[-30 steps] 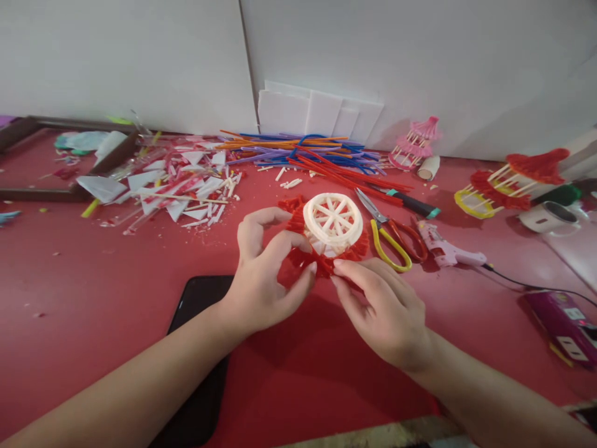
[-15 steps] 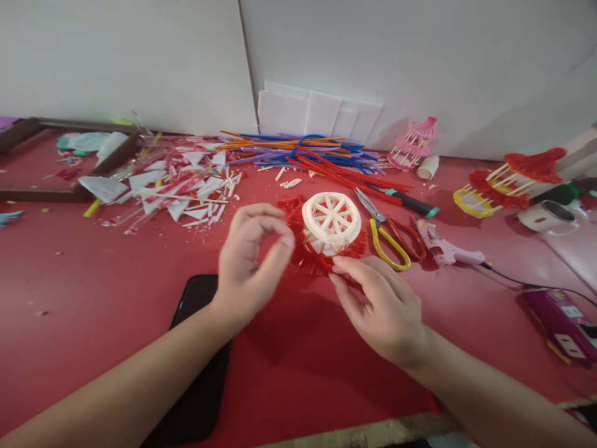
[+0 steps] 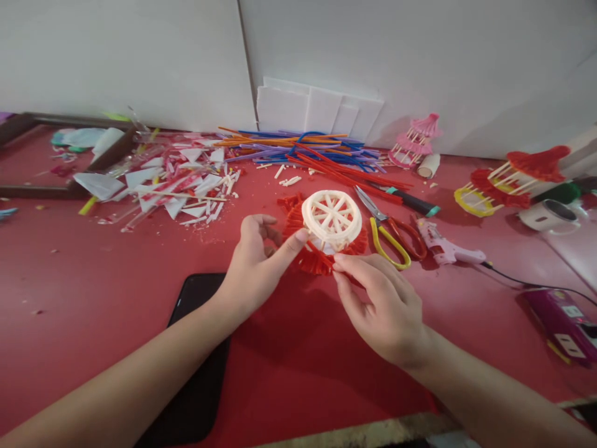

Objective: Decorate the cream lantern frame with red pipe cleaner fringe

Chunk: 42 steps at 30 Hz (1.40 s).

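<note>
A small craft piece sits mid-table: a cream spoked wheel (image 3: 332, 217) of sticks on top of a red fringed ring (image 3: 313, 259). My left hand (image 3: 259, 259) is closed on the left side of the piece, index finger stretched to the wheel's rim, the other fingers curled. My right hand (image 3: 380, 302) pinches the red fringe at the near edge between thumb and forefinger. Both forearms come in from the bottom of the view.
Yellow-handled scissors (image 3: 390, 237) and a pink glue gun (image 3: 446, 248) lie just right of the piece. Coloured straws (image 3: 303, 149), cut scraps (image 3: 177, 183), a black phone (image 3: 196, 354), two finished small pagodas (image 3: 510, 177), a white cup (image 3: 546, 216), and a purple power strip (image 3: 564, 325) also sit on the red table (image 3: 93, 280).
My left hand let go of the fringe, pulled back, then returned with its index finger on the wheel's left rim. My right hand kept its pinch on the near fringe.
</note>
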Tool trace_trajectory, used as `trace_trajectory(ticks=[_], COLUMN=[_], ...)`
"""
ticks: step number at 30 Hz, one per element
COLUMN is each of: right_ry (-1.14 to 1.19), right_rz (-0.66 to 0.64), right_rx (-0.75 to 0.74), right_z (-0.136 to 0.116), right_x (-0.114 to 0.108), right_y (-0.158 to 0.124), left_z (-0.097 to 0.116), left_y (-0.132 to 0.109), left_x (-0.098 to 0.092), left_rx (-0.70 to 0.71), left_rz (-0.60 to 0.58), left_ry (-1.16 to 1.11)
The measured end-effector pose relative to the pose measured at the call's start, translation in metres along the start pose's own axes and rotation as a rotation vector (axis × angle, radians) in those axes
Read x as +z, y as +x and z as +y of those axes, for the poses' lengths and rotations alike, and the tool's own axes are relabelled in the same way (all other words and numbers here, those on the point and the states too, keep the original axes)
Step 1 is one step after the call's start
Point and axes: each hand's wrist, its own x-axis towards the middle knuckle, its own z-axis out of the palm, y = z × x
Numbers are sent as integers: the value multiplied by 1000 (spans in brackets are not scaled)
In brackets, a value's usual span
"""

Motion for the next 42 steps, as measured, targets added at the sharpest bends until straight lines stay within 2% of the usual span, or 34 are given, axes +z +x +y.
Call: trace_trajectory(ticks=[2,5,9,14,18,22,28,35,42], right_ry=[2,5,-2,16,45,94,123,138,94], right_rz=[1,3,-1,-33,-37,-40,-52,-57,-59], right_rx=[10,25,21,-11,0,-6,28,53,-18], right_z=[0,0,0,1,3,4,5,6,3], right_x=[-1,-1,-2,-3,-5,-8,-9,-10,-13], right_y=[1,2,3,3,4,5,4,5,3], left_z=[2,5,6,4,5,7,11,7,5], left_y=[-3,-7,-9,-5,1,4,3,1,0], left_x=[0,0,2,3,4,2,-1,3,2], left_rx=[3,-27,-88,-205,-241,-212,-194,-191,-209], left_rz=[-41,-145,-237,-270,-319,-332,-276,-336,-341], left_ry=[123,148,44,-95,-165,-186,-112,-258,-312])
